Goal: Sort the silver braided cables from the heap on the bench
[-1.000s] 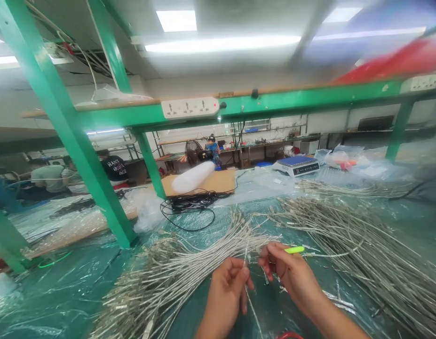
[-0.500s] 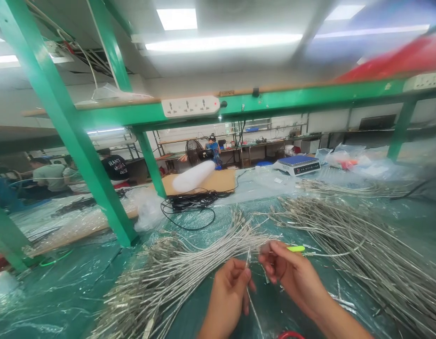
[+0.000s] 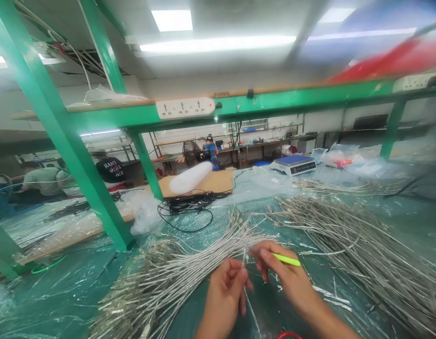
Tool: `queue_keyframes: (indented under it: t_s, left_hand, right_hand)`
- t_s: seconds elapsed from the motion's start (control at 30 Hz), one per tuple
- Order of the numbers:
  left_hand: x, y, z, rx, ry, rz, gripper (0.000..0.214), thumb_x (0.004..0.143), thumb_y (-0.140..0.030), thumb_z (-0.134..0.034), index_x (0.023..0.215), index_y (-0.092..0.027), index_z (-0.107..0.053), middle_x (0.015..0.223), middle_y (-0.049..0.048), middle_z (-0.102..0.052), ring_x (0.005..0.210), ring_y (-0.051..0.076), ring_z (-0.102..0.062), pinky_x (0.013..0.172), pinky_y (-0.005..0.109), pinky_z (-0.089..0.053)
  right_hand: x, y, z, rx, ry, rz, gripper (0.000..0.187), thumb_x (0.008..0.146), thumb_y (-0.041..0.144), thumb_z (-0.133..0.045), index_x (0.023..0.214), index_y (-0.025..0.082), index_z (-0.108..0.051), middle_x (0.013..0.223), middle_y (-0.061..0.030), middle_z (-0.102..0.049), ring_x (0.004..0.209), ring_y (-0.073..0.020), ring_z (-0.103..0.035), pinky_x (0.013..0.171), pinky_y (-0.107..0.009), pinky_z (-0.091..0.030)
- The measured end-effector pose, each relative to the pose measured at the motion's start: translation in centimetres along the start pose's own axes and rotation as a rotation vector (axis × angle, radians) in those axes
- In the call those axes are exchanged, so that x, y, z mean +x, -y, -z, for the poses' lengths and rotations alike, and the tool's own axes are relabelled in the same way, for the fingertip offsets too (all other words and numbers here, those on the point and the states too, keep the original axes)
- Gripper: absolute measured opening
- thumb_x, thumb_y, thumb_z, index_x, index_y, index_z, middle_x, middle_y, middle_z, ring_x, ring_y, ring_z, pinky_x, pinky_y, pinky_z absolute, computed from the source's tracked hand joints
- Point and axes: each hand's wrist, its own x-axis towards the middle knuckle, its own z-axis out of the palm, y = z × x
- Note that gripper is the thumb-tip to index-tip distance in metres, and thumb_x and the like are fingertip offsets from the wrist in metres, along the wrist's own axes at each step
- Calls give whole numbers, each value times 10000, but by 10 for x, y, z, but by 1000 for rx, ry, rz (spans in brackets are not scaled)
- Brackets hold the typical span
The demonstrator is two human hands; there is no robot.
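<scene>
My left hand (image 3: pixel 225 294) is closed in a pinch on a thin silver cable (image 3: pixel 244 256) that stands up between both hands. My right hand (image 3: pixel 286 278) is closed round a slim yellow-green tool (image 3: pixel 286 259), its fingertips right beside the cable's upper end. To the left of my hands lies a fanned bundle of silver cables (image 3: pixel 175 273) on the green plastic-covered bench (image 3: pixel 62 301). A bigger heap of the same cables (image 3: pixel 352 240) spreads to the right.
A green steel post (image 3: pixel 67 141) slants up at the left, a green beam with a white power strip (image 3: pixel 185 108) crosses above. Coiled black wire (image 3: pixel 189 205), a white roll (image 3: pixel 191 176) and a blue-topped scale (image 3: pixel 293 165) sit further back. People work at the far left.
My right hand has drawn slightly left and down toward the cable, and the yellow-green tool now tilts lower. My left hand keeps its pinch.
</scene>
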Motion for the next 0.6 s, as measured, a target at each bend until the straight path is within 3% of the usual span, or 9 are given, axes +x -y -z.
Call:
queue_keyframes:
  t_s: [0.17,0.3,0.4,0.6]
  left_hand:
    - [1,4,-3,8,3,18,233,854,-374,-596,822,-153,-530,616,-16,-615,274,30,-399,309,151,-266]
    - [4,7,-2,-8,-10,26,247,848,-386,-593,805,-152,-527,609,-7,-620,268,34,-399,305,154,-264]
    - [6,7,1,-14,-45,8,266,847,-409,-594,848,-149,-537,630,0,-634,277,37,-418,315,156,-257]
    - [2,3,0,20,-121,-48,233,857,-385,-609,845,-164,-537,667,-10,-632,306,26,-426,353,152,-284]
  right_hand:
    - [0,2,0,56,17,-31,229,925,328,-543,1013,177,-690,788,-38,-635,638,-148,-539,556,-260,-436]
    - [1,3,4,158,41,-77,314,937,348,-450,818,158,-670,805,-80,-657,623,-164,-542,519,-272,-433]
    - [1,1,5,70,28,-42,310,917,359,-498,770,149,-672,743,-65,-636,622,-166,-544,530,-270,-431]
    - [-1,-4,1,-196,-42,-11,230,894,386,-575,909,185,-685,651,11,-562,580,-142,-509,550,-250,-409]
